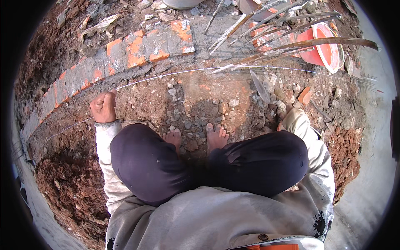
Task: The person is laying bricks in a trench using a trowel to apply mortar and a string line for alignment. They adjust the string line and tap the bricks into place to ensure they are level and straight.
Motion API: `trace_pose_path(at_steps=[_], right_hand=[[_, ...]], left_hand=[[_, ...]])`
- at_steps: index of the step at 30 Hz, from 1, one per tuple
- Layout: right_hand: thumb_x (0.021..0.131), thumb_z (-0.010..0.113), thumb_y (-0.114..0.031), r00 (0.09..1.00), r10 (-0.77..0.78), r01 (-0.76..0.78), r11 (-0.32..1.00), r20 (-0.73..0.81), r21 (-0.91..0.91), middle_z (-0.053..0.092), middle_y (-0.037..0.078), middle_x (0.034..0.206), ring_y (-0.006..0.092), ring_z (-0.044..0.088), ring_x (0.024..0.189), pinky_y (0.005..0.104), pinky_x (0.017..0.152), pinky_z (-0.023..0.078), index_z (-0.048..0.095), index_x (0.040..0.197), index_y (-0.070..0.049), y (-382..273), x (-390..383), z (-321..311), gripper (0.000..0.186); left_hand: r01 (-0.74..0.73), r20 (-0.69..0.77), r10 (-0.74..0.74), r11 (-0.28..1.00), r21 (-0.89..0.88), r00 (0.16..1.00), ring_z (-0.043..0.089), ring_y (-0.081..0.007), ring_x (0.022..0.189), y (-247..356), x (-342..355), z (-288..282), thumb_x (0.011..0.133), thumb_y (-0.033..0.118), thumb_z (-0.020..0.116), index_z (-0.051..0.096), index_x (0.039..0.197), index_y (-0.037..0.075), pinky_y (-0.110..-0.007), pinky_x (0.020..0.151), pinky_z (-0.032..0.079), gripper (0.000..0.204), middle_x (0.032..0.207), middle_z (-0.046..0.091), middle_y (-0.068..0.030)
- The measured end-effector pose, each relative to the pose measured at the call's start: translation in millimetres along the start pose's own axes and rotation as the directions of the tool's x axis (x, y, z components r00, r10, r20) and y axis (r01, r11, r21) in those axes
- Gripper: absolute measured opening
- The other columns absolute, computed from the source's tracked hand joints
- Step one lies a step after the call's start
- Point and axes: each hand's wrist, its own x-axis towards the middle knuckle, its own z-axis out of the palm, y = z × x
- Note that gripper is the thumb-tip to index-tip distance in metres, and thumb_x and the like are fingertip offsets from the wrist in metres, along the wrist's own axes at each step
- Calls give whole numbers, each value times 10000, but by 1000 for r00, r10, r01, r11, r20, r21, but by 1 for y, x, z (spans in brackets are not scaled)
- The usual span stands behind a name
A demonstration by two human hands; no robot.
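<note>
My left hand is closed in a fist on a thin white string, beside the curved brick course. Grey mortar covers much of the orange bricks. Taut, the string runs from this hand along the near side of the bricks to the far right. My right hand is low by my right knee, its fingers partly hidden, and appears closed around the handle of a trowel. The trowel's narrow grey blade points up and left, over the rubble just below the string.
Several long sticks or rods lie across the bed of mortar at the upper right. A red bucket is tipped beside them. My bare feet stand on gravelly soil. Loose red earth lies at the left, and a broken brick piece at the right.
</note>
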Motion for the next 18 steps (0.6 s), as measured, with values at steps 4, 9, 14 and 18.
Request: trace_pose_path(at_steps=[4, 9, 14, 18], right_hand=[[762, 595, -311, 996, -13, 27, 986, -84, 165, 536, 95, 822, 257, 515, 617, 355, 557, 425, 444, 1055, -60, -10, -12, 57, 415], [751, 609, -325, 970, 121, -24, 913, -212, 406, 541, 103, 857, 271, 523, 657, 361, 592, 428, 446, 1063, -60, -11, -22, 118, 441], [740, 622, -339, 925, 221, -2, 816, -309, 578, 546, 110, 892, 285, 531, 696, 368, 627, 430, 447, 1071, -61, -13, -28, 153, 467], [731, 633, -351, 906, 281, -22, 777, -316, 629, 549, 116, 920, 296, 537, 728, 373, 656, 433, 448, 1077, -61, -10, -34, 168, 488]], left_hand=[[30, -91, -29, 999, 14, 995, 329, -54, 453, -4, 1, 4, 792, 63, 506, 444, 494, 15, -234, 432, 256, 308, 467, 404, 16], [26, -29, -20, 975, 219, 999, 352, -60, 462, -9, 1, 7, 821, 178, 551, 470, 512, 21, -243, 439, 270, 356, 463, 422, 8], [171, -48, -165, 904, 391, 985, 380, -72, 472, -17, 6, 15, 813, 292, 571, 547, 564, 18, -250, 464, 305, 371, 471, 446, -7], [184, -56, -176, 901, 393, 983, 377, -87, 497, -40, 15, 25, 807, 336, 574, 564, 566, 32, -242, 496, 307, 387, 496, 456, 8]])
